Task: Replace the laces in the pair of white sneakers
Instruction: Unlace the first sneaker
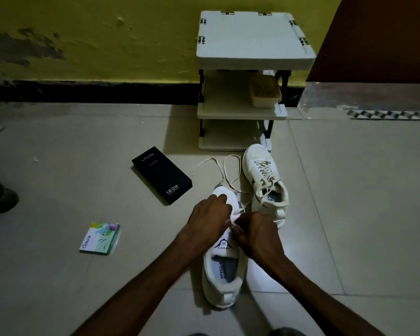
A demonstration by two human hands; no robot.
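Observation:
A white sneaker [224, 270] lies on the floor in front of me, toe pointing away. My left hand [210, 218] rests curled over its forefoot. My right hand [257, 232] pinches the cream lace [224, 170] over the tongue. The lace's free ends loop out on the tiles beyond the toe. The second white sneaker [267, 183] stands to the right and a little farther off, fully laced. What my left fingers hold is hidden.
A black phone box [161, 178] lies left of the shoes. A small green-and-white carton [100, 238] lies further left. A white shoe rack [243, 81] with a basket [264, 93] stands against the yellow wall. Someone's dark shoe [0, 200] is at the left edge.

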